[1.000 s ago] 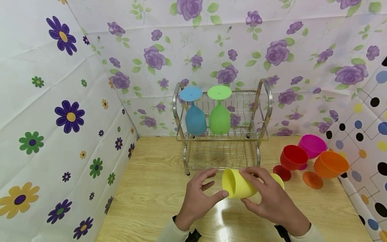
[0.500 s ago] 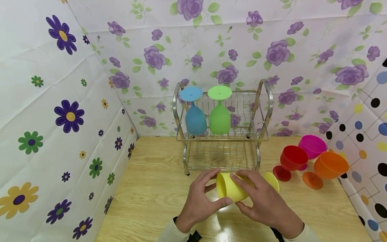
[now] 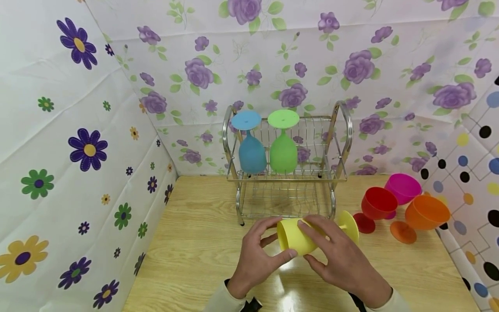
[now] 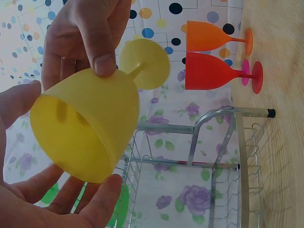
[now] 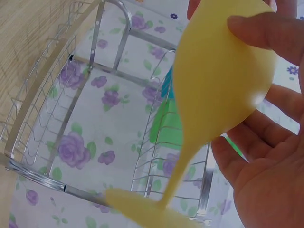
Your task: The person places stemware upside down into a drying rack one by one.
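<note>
A yellow plastic goblet point(image 3: 293, 236) lies on its side in the air, its mouth towards the left and its foot towards the right. My right hand point(image 3: 343, 258) grips the bowl, with the thumb below and the fingers over the top. At the rim, my left hand point(image 3: 258, 255) holds the goblet between thumb and fingertips, as the left wrist view shows. Behind the hands, a blue goblet point(image 3: 252, 154) and a green goblet point(image 3: 283, 154) stand upside down on the upper tier of a metal dish rack point(image 3: 286, 180).
To the right, a red goblet point(image 3: 379, 203), a magenta goblet point(image 3: 403, 188) and an orange goblet point(image 3: 426, 212) stand upright, close together, on the wooden table point(image 3: 199, 242). A floral cloth point(image 3: 218, 39) hangs behind the rack, with patterned cloths at both sides.
The yellow goblet and my right hand have moved left, bringing the rim between the left thumb and fingers. The goblet's foot has tipped slightly upward. My left hand has barely moved.
</note>
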A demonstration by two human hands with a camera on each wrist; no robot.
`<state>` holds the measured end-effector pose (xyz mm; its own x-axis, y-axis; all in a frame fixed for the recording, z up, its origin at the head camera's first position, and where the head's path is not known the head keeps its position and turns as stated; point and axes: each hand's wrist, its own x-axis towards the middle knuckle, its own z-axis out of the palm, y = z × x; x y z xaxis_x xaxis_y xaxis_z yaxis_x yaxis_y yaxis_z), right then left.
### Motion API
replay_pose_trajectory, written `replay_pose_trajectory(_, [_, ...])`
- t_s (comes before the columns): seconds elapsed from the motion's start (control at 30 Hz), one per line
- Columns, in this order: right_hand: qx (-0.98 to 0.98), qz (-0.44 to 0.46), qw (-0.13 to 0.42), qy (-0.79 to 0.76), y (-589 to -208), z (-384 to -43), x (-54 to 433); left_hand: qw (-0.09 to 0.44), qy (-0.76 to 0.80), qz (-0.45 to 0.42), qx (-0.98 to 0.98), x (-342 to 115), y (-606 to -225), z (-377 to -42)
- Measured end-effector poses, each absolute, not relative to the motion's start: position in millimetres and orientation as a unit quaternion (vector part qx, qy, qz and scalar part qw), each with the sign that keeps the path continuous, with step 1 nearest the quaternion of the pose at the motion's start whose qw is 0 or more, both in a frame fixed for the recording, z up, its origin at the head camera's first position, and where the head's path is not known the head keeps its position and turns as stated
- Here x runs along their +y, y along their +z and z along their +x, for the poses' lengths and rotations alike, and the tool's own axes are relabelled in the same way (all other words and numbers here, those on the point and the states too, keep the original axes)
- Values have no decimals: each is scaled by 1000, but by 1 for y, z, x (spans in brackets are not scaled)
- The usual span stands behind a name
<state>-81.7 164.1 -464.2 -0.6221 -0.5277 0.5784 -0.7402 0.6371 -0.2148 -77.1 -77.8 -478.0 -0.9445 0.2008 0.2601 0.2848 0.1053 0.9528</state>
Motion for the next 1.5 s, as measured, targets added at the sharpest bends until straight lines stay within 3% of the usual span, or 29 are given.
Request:
replay_pose_trajectory(0.53, [-751,280,346,488,-474,-74,158,39,-751,-134,-645,-75,-484,-79])
replay_pose_trajectory(0.8, [-657,238,333,633,-478,-68,155,34,-783,-131,-608,-70,-485,-77])
replay_pose_trajectory(1.2, [-575,208,260,747,-482,-64,146,52,-827,-191,-527,-58,-487,-75])
replay_pose_trajectory(1.5, [-555,125,106,816,-468,-56,152,36,-842,-238,-484,-47,-489,-72])
